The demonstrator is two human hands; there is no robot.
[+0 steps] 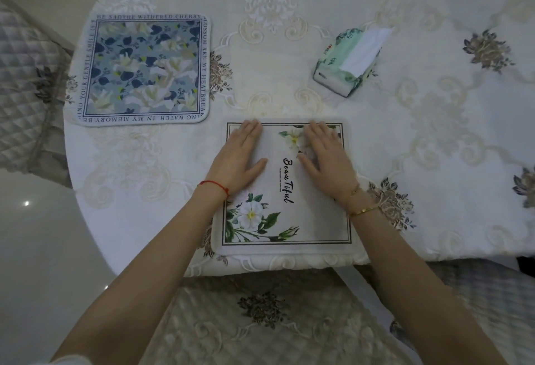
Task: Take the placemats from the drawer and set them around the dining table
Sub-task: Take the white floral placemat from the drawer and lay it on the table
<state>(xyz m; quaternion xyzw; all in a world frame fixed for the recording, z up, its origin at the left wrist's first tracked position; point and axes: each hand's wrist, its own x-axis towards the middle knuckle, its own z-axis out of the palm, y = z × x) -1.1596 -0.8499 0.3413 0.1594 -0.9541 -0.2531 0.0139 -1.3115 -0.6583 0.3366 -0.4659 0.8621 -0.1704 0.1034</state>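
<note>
A white placemat (312,214) with white flowers and the word "Beautiful" lies flat at the near edge of the round dining table (405,138). My left hand (240,156) rests palm down on its far left part, fingers together and flat. My right hand (327,156) presses flat on its far right part, over a printed flower. Neither hand grips anything. A second placemat (144,69), blue floral with a text border, lies flat on the table's left side, apart from both hands.
A green tissue pack (347,60) sits on the embroidered tablecloth beyond the white mat, to the right. Quilted chair cushions stand at the left (26,95) and directly below me (260,315). Glossy floor (43,243) shows at the lower left.
</note>
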